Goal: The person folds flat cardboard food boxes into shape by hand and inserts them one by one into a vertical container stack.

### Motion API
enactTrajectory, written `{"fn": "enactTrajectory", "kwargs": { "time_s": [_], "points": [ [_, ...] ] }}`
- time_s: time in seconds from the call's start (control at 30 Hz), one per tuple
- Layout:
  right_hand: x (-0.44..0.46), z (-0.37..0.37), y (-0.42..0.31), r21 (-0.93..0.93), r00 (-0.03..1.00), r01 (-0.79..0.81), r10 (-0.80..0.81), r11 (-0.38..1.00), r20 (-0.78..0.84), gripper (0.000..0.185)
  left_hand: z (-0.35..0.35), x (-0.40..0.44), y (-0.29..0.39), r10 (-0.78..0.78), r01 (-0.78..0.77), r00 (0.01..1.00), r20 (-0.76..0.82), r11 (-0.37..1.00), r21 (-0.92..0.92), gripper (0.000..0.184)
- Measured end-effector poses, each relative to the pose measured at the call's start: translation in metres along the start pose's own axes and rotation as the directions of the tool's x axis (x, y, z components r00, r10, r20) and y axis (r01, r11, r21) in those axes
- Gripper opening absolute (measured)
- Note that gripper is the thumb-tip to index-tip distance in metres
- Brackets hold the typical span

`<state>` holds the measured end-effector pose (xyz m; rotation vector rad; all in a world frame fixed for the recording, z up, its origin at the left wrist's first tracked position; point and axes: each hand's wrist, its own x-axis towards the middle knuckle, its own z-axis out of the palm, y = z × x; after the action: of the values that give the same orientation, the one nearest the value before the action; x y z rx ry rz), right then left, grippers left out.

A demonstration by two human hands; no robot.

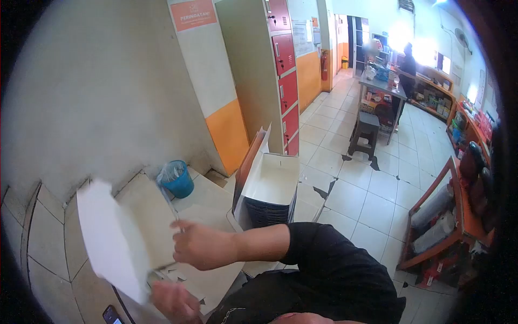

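Observation:
A large white sheet or board (110,237), blurred by motion, stands tilted at the left. My left hand (175,301) is at its lower edge, smeared, and its fingers cannot be made out. My right hand (199,245) is curled just right of the sheet, its fingers bent together; what they hold, if anything, is too small to name. Beneath both hands is a pale work surface (216,281). To the right of my right hand stands a stack of folded boxes (264,212), with an open white box (272,175) on top.
A blue bin (178,181) stands by the wall. A phone (111,315) lies at the bottom left. Red lockers (286,54) rise ahead. Farther off are a grey stool (367,129), a metal table (383,89) and a person in dark clothes (408,65). An orange rack (458,216) is at right.

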<state>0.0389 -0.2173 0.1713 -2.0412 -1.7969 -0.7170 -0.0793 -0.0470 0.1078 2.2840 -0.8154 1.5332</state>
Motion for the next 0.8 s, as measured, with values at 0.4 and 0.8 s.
{"fn": "enactTrajectory", "kwargs": {
  "time_s": [0.4,0.8],
  "points": [
    [-0.107,-0.197,0.015,-0.383,0.494,-0.843,0.825,0.377,-0.275,0.023,0.164,0.1,0.052,0.32,-0.14,0.857,0.404,0.899,-0.416,0.044],
    [-0.142,-0.112,0.048,-0.119,0.551,-0.832,0.833,0.543,-0.047,0.031,0.221,0.078,0.044,0.092,0.134,0.908,0.409,0.86,-0.493,0.021]
  ]
}}
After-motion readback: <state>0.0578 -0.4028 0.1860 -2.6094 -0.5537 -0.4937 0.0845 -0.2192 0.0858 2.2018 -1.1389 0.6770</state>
